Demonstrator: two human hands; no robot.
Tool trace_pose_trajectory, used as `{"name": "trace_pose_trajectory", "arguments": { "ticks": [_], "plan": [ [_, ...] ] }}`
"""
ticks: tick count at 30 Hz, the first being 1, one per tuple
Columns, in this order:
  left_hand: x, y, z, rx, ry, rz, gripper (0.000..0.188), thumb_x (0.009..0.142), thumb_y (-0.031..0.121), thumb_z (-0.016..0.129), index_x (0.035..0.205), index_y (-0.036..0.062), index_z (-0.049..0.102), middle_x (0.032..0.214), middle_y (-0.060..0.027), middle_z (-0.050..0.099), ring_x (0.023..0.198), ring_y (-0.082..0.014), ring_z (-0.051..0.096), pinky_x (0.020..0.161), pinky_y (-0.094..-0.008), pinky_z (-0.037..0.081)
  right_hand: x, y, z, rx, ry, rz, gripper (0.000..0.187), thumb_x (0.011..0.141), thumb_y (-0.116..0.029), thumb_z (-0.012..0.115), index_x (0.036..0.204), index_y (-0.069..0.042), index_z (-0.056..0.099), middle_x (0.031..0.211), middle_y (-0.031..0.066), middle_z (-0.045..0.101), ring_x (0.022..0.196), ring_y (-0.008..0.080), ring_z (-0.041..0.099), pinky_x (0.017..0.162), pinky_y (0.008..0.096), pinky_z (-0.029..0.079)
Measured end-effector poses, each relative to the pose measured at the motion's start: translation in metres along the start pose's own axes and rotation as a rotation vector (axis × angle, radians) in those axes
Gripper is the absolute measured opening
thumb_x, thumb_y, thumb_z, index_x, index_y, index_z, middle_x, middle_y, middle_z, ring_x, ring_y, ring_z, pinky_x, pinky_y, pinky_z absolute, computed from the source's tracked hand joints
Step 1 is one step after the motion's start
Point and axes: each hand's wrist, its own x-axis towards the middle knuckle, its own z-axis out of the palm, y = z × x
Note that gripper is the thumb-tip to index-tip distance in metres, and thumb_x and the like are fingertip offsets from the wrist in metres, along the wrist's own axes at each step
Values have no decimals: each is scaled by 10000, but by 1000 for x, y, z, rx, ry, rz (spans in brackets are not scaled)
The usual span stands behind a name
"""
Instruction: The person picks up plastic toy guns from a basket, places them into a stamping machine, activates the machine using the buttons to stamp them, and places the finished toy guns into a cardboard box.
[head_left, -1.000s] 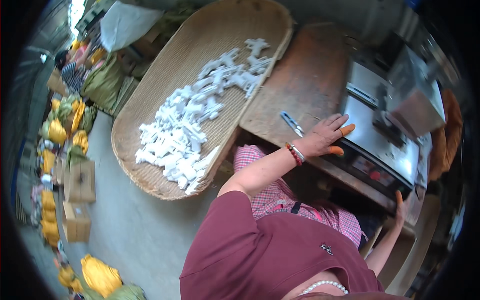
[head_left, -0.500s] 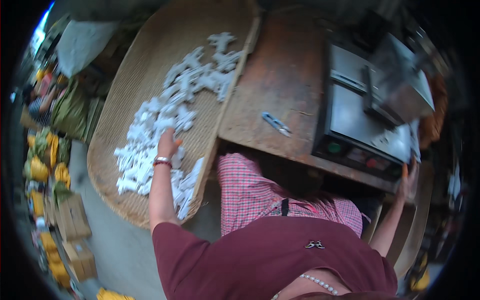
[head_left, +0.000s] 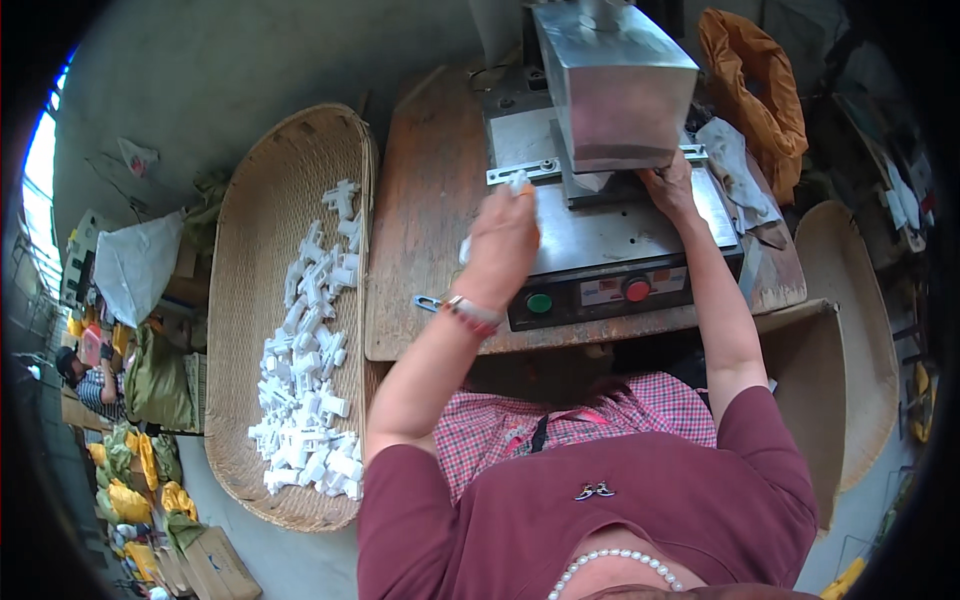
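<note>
My left hand (head_left: 505, 245) is closed around a white plastic piece (head_left: 517, 182), in front of the press on the wooden table. Parts of the piece poke out above and beside the fingers, and an orange covering shows on a fingertip. My right hand (head_left: 672, 185) reaches to the lower right corner of the box-shaped metal press head (head_left: 630, 110). Its fingers are bent and partly hidden there; what they hold cannot be made out. A bit of white shows under the press head. Many similar white plastic pieces (head_left: 310, 380) lie heaped in the long woven tray (head_left: 240, 250) at left.
The machine's front has a green button (head_left: 538, 302) and a red button (head_left: 637, 289). Blue-handled thread snips (head_left: 428, 302) lie on the wooden table (head_left: 420, 180). An orange sack (head_left: 760, 85) and white cloth (head_left: 735, 165) are at right, near a cardboard box (head_left: 800, 400). Another person (head_left: 100, 380) sits far left.
My left hand has moved from the tray to the press with a white piece. My right hand has gone from the machine's right edge to the press head. The view has swung right.
</note>
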Motion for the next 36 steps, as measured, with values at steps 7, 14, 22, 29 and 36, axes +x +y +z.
{"name": "trace_pose_trajectory", "arguments": {
  "ticks": [7, 14, 22, 29, 36],
  "plan": [
    [-43, -48, 10, -512, -287, -92, 865, 732, 337, 766, 1419, 59, 319, 1436, -200, 321, 1348, -351, 287, 1095, -419, 276, -68, -55, -159, -289, 375, -53, 298, 831, -42, 583, 1127, -9, 570, 1305, 118, 493, 1314, 291, 349, 1092, 387, 263],
    [-23, 32, 34, -277, 160, -148, 474, 842, 165, 662, 1281, 59, 517, 1172, -147, 550, 1031, -324, 575, 837, -380, 477, -183, -1, -182, -195, 361, 295, 336, 830, 70, 517, 1152, -20, 553, 1247, 130, 537, 1331, 291, 358, 1099, 383, 254],
    [78, 51, 126, 68, 215, -9, 299, 820, 271, 640, 1046, 77, 619, 988, -116, 580, 911, -306, 547, 744, -447, 404, -185, 34, -149, -140, 105, 360, 333, 846, -66, 587, 1171, -12, 543, 1234, 155, 538, 1294, 328, 383, 1080, 379, 277],
    [-28, 11, 44, -268, -142, -11, 844, 756, 460, 694, 1433, 117, 325, 1408, -204, 360, 1322, -413, 289, 1063, -506, 253, -160, 85, -128, 163, -295, 567, 773, 791, -280, 733, 1389, 24, 349, 1342, 175, 458, 1253, 254, 409, 1061, 338, 286],
    [-93, -23, 43, -471, -127, 30, 727, 761, 316, 728, 1386, 152, 397, 1437, -201, 331, 1329, -456, 253, 1090, -481, 282, -190, 210, -151, -218, -235, 320, 817, 832, -350, 686, 1423, 43, 281, 1429, 182, 366, 1336, 256, 309, 1101, 324, 200]
  ]
}}
